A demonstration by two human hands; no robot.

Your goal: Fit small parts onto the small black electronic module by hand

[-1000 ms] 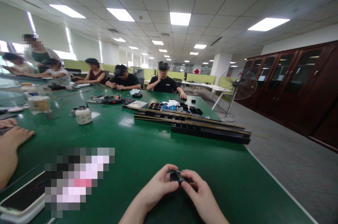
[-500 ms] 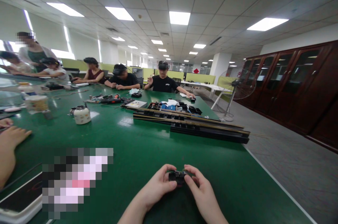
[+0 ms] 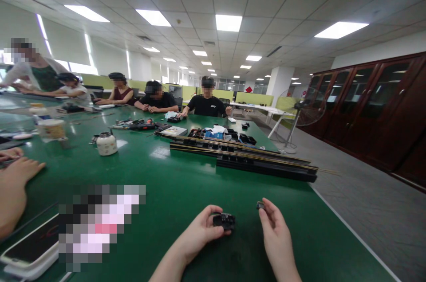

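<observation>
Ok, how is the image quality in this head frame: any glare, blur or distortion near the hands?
Head view: even ceiling-panel light, soft glare patches on the green table; left hand with the black part and right hand with the tiny piece are sharp; wide-angle bending at the edges; a pixelated block masks the lower left.
</observation>
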